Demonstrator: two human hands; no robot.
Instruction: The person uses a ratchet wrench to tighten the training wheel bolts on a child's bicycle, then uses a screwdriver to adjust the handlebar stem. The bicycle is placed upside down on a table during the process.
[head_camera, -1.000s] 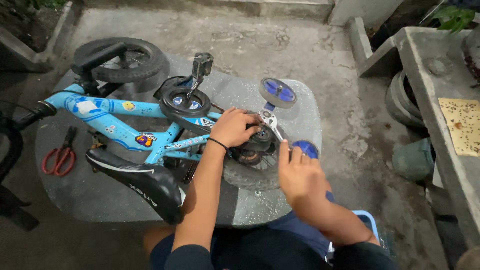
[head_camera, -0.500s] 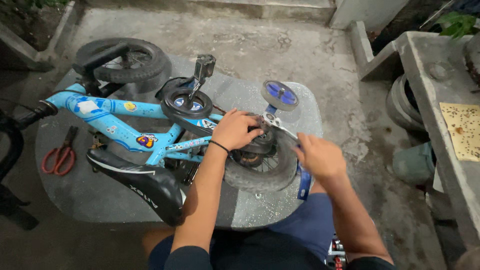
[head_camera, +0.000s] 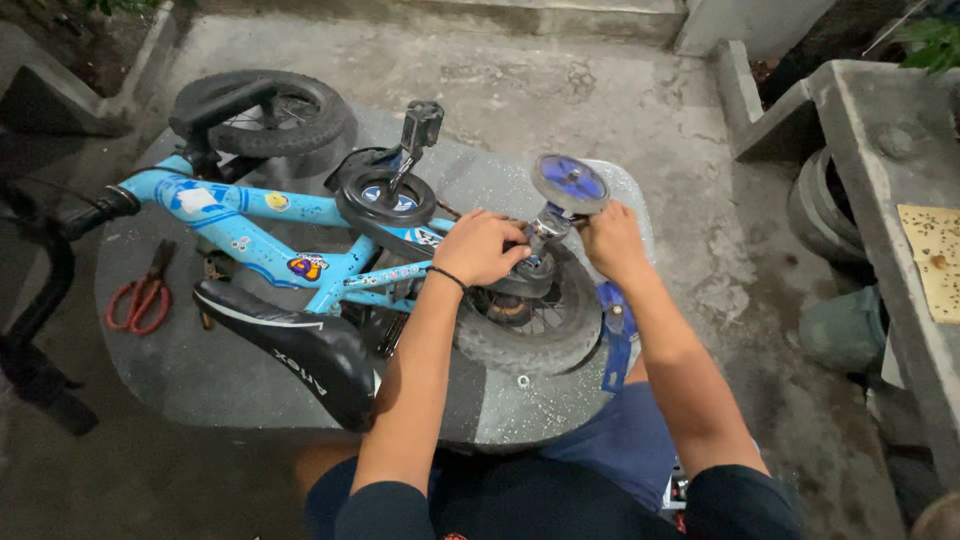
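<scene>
- Small light-blue child's bicycle with stickers on the frame (head_camera: 250, 235) lies on its side on a speckled grey rounded tabletop (head_camera: 180, 385), outdoors on concrete.
- Left hand (head_camera: 482, 247), thin black band at the wrist, is pressed down with curled fingers on the hub area of the black knobby rear tyre (head_camera: 530, 335); cannot tell if it actually grips anything under the palm.
- Right hand (head_camera: 610, 240) is now up at the axle, closed around the metal spanner, which is mostly hidden by the fingers; just below the grey-and-blue training wheel (head_camera: 568, 183) sticking up on its bracket.
- Change: a second ago the right hand was low, near the body, by the lower blue training-wheel bracket (head_camera: 612, 345); half a second ago it held the spanner handle out to the right. Now it has swung up and in, so both hands sit close together at the hub.
- Reads as one stroke of turning the axle nut on the training-wheel side, left hand steadying the wheel. Judgement only; the nut itself is not visible.
- Black saddle with white stripe (head_camera: 300, 355) points toward the camera; black pedal (head_camera: 421, 122) up on its crank.
- Red-handled pliers (head_camera: 140, 298) lie on the tabletop at left, untouched.
- Small washer or nut (head_camera: 523, 381) lies loose on the tabletop below the tyre.
</scene>
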